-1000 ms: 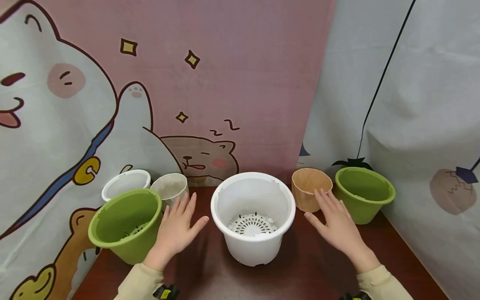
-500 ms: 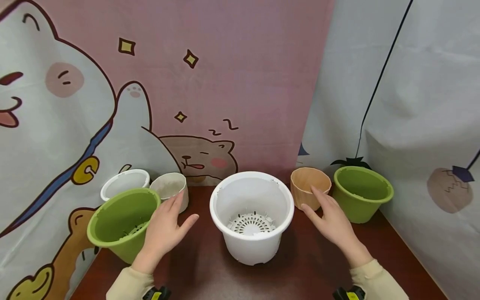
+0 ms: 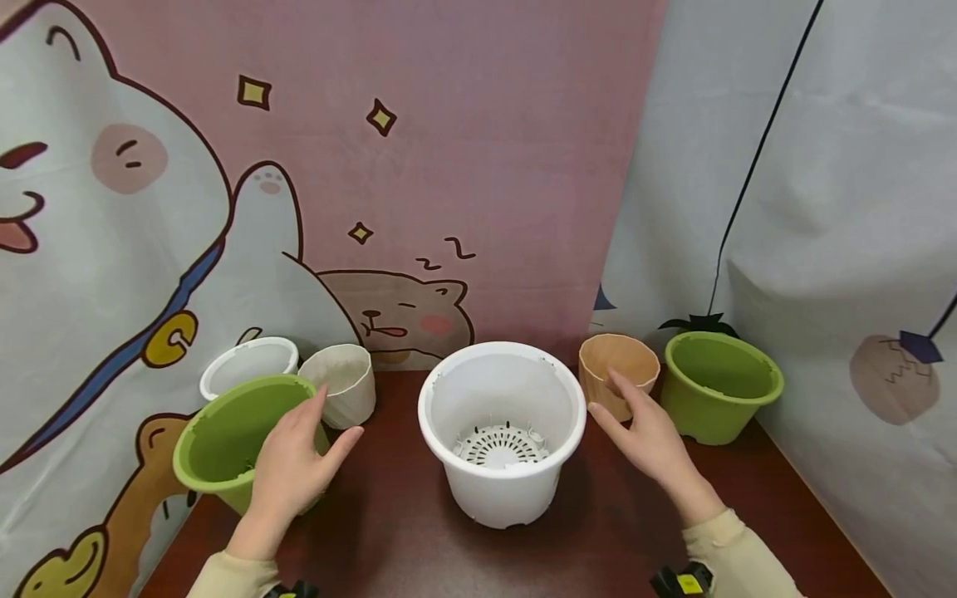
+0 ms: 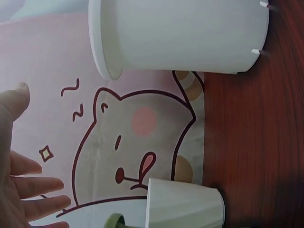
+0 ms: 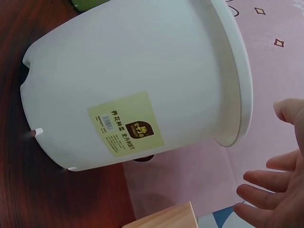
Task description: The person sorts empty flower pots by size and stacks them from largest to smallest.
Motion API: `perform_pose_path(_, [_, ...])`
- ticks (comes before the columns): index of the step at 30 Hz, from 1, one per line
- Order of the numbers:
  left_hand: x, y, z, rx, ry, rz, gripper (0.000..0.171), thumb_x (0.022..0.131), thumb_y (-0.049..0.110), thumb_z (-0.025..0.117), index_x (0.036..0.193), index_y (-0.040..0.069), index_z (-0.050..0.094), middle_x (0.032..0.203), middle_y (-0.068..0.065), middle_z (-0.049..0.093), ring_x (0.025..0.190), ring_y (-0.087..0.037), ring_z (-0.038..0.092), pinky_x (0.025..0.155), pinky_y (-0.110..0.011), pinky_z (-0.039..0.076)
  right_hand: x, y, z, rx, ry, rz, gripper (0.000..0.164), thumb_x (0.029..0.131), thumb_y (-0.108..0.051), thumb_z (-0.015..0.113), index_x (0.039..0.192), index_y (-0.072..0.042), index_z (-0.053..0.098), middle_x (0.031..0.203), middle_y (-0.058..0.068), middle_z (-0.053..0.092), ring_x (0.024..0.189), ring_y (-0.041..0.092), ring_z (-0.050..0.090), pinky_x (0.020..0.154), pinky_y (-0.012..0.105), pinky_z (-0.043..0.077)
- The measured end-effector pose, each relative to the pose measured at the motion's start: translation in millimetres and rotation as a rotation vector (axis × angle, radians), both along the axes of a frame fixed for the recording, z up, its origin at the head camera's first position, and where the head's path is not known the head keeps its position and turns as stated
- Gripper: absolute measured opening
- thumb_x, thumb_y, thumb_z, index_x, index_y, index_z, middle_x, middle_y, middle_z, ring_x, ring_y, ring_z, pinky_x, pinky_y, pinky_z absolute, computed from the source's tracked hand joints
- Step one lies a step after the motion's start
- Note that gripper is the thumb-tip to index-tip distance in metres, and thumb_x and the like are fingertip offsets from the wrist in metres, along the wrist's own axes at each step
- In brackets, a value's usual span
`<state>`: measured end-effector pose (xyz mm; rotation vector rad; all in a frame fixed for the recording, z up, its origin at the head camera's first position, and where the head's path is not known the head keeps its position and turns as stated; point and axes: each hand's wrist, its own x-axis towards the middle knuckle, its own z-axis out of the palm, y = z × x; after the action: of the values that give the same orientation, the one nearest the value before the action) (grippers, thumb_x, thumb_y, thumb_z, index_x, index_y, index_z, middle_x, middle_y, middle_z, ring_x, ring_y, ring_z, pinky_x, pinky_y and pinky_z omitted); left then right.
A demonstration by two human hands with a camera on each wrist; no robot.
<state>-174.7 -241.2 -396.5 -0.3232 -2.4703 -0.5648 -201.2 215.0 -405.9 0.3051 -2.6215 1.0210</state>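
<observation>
A large white plastic flower pot (image 3: 503,498) with a slotted bottom stands upright at the middle of the table. To its left, my left hand (image 3: 287,473) is held up with fingers extended and thumb apart, overlapping the left green pot (image 3: 224,444) in the head view. My right hand (image 3: 652,440), fingers loosely straight, hovers on the other side, just before the small orange pot (image 3: 598,386). Neither hand grips anything. In the right wrist view, the white pot's side carries a yellow-green label (image 5: 126,124), with that hand's fingers (image 5: 266,180) off its rim.
At the back left stand a small whitish fluted pot (image 3: 350,399) and a white pot (image 3: 250,370) behind the green one. Another green pot (image 3: 718,407) stands at the right. A printed cloth (image 3: 523,166) hangs behind the dark red-brown table (image 3: 419,565).
My left hand has moved left and toward me, away from the white pot. My right hand has shifted slightly left and nearer to me. The pots stay put.
</observation>
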Motion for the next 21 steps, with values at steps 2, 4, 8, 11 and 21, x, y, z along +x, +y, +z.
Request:
perform_pose_path(2, [1.9, -2, 0.8, 0.011, -0.009, 0.008, 0.076, 0.088, 0.041, 0.073, 0.143, -0.004, 0.047, 0.131, -0.027, 0.058, 0.118, -0.045, 0.054, 0.095, -0.06, 0.045, -1.0, -1, -0.9, -0.027, -0.012, 0.005, 0.067, 0.098, -0.035, 0.063, 0.146, 0.006, 0.041, 0.136, 0.028, 0.053, 0.126, 0.043, 0.051, 0.101, 0.059, 0.045])
perform_pose_path(4, [3.7, -5, 1.2, 0.024, -0.011, 0.018, 0.075, 0.088, 0.041, 0.073, 0.143, -0.003, 0.047, 0.132, -0.026, 0.058, 0.118, -0.045, 0.054, 0.095, -0.059, 0.045, -1.9, -2, -1.3, -0.052, -0.026, 0.012, 0.066, 0.098, -0.035, 0.062, 0.145, 0.006, 0.041, 0.135, 0.028, 0.053, 0.125, 0.042, 0.051, 0.101, 0.058, 0.046])
perform_pose_path(8, [6.6, -12, 2.2, 0.045, 0.0, 0.032, 0.074, 0.087, 0.038, 0.075, 0.142, -0.004, 0.048, 0.131, -0.027, 0.058, 0.117, -0.046, 0.055, 0.093, -0.06, 0.045, -3.2, -4, -0.9, -0.089, -0.053, 0.02, 0.065, 0.099, -0.034, 0.062, 0.145, 0.005, 0.04, 0.134, 0.029, 0.054, 0.123, 0.043, 0.053, 0.099, 0.058, 0.048])
perform_pose_path(11, [8.8, -19, 3.1, 0.06, 0.01, 0.049, 0.073, 0.087, 0.036, 0.076, 0.141, -0.006, 0.049, 0.129, -0.029, 0.058, 0.115, -0.048, 0.055, 0.092, -0.061, 0.045, -4.8, -5, -1.1, -0.115, -0.073, 0.023, 0.065, 0.099, -0.033, 0.062, 0.145, 0.006, 0.04, 0.133, 0.03, 0.055, 0.119, 0.044, 0.056, 0.097, 0.057, 0.049])
perform_pose_path(21, [15.8, -39, 7.1, 0.097, 0.016, 0.128, 0.07, 0.089, 0.035, 0.074, 0.137, -0.009, 0.05, 0.129, -0.033, 0.056, 0.113, -0.052, 0.053, 0.092, -0.063, 0.043, -9.4, -9, -3.1, -0.185, -0.147, 0.011, 0.064, 0.099, -0.034, 0.061, 0.145, 0.006, 0.04, 0.132, 0.03, 0.056, 0.116, 0.044, 0.059, 0.096, 0.053, 0.051])
